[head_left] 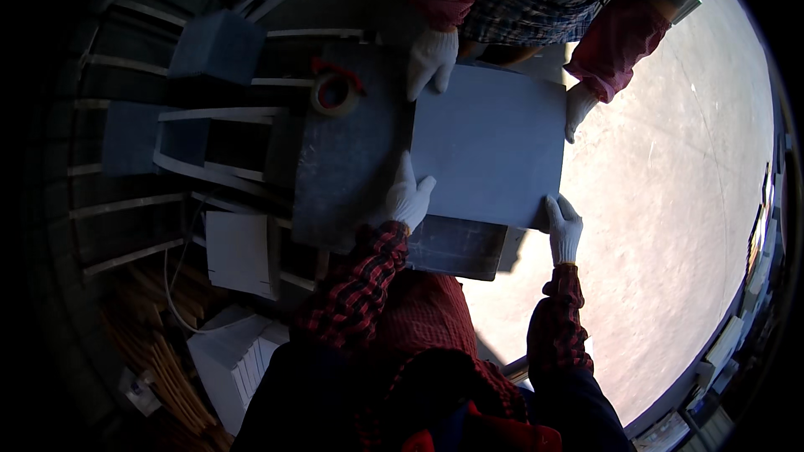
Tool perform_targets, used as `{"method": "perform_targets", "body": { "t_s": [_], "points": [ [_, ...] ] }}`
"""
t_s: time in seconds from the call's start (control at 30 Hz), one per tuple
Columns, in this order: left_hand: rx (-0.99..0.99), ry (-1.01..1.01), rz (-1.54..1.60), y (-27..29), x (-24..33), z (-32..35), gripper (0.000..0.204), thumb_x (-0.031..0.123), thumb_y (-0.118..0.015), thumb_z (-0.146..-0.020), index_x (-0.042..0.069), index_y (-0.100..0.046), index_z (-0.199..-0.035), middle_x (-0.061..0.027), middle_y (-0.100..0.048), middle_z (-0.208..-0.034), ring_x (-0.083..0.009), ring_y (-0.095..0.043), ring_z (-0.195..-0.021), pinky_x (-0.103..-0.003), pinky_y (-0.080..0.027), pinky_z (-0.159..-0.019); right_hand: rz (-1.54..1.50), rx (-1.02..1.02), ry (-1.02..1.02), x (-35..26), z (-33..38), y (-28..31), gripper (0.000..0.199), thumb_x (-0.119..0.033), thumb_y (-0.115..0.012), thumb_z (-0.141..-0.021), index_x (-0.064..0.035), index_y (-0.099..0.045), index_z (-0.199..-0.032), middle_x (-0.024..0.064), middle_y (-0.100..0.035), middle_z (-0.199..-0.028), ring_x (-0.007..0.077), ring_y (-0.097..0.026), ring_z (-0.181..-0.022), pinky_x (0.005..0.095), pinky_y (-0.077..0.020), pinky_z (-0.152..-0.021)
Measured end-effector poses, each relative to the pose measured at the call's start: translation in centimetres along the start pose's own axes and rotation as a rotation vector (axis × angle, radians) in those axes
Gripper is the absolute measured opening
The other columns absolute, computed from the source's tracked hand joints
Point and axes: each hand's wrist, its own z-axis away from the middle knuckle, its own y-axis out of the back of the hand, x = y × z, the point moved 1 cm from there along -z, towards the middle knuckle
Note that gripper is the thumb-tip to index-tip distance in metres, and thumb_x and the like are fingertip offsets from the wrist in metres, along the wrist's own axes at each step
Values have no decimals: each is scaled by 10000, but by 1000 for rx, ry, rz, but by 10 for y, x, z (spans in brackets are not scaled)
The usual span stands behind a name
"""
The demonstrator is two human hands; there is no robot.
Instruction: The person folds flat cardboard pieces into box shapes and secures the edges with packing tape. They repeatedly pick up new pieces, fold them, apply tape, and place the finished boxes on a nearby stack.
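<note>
A flat grey-white rectangular panel [494, 146] lies over a dark worktop [352, 159], reaching past its right edge. My left hand [408, 201], in a white glove, grips the panel's left edge near its near corner, one finger along the side. At the near right corner my gloved right hand [565, 230] holds the panel between thumb and fingers. Across from me a co-worker in white gloves has one hand [432, 64] on the far left corner and the other hand [579, 109] against the right side. The undersides of my fingers are hidden.
A tape roll in a red dispenser [335, 92] sits at the worktop's far left. Slatted racking [126, 201] with blue-grey boxes [218, 46] stands to the left. Folded white boxes [239, 255] and brown cardboard [172, 368] lie near left. Bright floor [670, 201] spreads right.
</note>
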Motion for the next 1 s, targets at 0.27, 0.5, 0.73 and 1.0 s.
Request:
{"method": "perform_targets", "body": {
  "t_s": [0.27,0.5,0.73,1.0],
  "points": [
    [90,-36,38,-2,-7,2,789,300,-625,-914,48,-238,-1554,-236,-445,-1495,-400,-535,-1276,-440,-428,-1054,268,-27,37,13,-32,52,519,-466,-583,-963,-45,-650,-1260,142,-683,-1232,270,-661,-1102,356,-525,-863],
    [150,-5,25,-6,0,3,798,267,-635,-917,115,-209,-1575,-195,-404,-1538,-380,-530,-1292,-432,-432,-1070,-660,-459,-392,66,-27,-33,737,-529,-533,-998,-31,-367,-1515,104,-445,-1511,273,-481,-1333,439,-411,-1088],
    [272,-110,66,-16,-3,8,803,174,-675,-899,41,-232,-1554,-223,-375,-1543,-358,-438,-1382,-395,-375,-1137,-646,-435,-383,20,-22,-28,658,-455,-592,-992,-24,-438,-1466,89,-499,-1454,247,-515,-1288,404,-473,-1030],
    [485,-359,31,-9,-14,22,588,90,-617,-895,7,-395,-1433,-226,-466,-1441,-413,-510,-1241,-487,-415,-1041,-40,-171,-34,-140,61,2,537,-398,-669,-928,31,-615,-1247,87,-674,-1057,172,-612,-944,324,-507,-822]
  ]
}}
